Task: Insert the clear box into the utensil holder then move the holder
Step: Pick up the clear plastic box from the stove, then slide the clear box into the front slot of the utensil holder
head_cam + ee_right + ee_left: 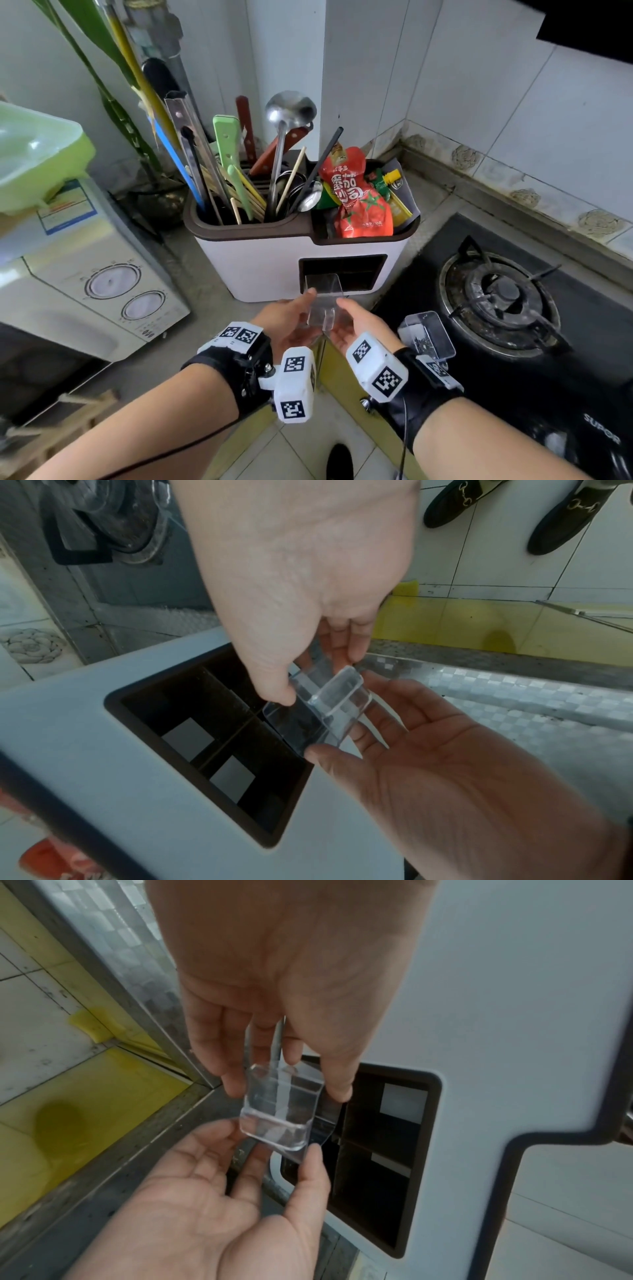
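Observation:
A white utensil holder (253, 263) with a brown rim stands on the counter. Low in its front is a dark slot (352, 270) split by dividers (222, 723). The clear box (323, 298) is a small transparent plastic drawer, held just in front of the slot's left part, with its far end at the opening (377, 1150). My left hand (305, 305) pinches it between thumb and fingers (232, 1080) from the left. From the right, my right hand (342, 308) grips it, thumb (277, 691) on its side wall. The clear box (281, 1112) looks empty.
Utensils (239, 164) and sauce packets (359, 202) fill the holder's top. A second clear box (426, 334) sits on the black gas stove (500, 298) to the right. A washing machine (96, 284) and a green basin (34, 154) stand at the left. Tiled walls close the corner behind.

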{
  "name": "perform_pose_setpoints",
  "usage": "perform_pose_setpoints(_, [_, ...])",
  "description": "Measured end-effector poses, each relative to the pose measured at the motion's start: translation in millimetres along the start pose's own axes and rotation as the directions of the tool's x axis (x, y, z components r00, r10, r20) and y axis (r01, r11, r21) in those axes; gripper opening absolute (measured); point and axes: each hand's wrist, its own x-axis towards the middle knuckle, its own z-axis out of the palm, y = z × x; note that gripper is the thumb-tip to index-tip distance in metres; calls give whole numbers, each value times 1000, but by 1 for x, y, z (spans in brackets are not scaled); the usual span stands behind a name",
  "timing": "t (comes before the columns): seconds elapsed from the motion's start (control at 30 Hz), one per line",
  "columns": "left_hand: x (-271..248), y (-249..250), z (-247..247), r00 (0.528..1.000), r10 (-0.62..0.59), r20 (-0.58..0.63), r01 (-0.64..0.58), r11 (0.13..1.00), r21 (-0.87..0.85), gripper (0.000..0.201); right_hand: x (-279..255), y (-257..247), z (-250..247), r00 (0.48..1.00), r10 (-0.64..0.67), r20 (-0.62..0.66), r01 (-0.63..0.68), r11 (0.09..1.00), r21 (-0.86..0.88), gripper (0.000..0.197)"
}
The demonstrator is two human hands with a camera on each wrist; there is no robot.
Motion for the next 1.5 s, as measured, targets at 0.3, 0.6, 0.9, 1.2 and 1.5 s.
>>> perform_pose_setpoints(0.3, [6, -3, 5, 998, 36, -60, -44, 991, -127, 27, -4, -8, 8, 999, -31, -16, 31, 999, 20, 31])
perform_pose_setpoints(0.6, [6, 0, 8, 997, 67, -31, -72, 970, -232, 27, -4, -27, 21, 996, -83, 46, 76, 987, 142, 15])
perform_pose_setpoints(0.9, [12, -8, 10, 1000, 11, 11, -9, 987, -162, 18, -14, -27, 9, 991, -115, 74, 111, 992, 55, 23])
perform_pose_setpoints(1.2, [5, -19, 54, 994, -38, 103, 43, 998, -45, 18, -44, -58, -42, 966, -194, -173, 242, 917, 318, 17])
perform_pose_setpoints(1.5, [-14, -37, 106, 968, -117, 224, 102, 992, 76, 8, -71, -27, -127, 887, -199, -416, 305, 930, 206, 26])
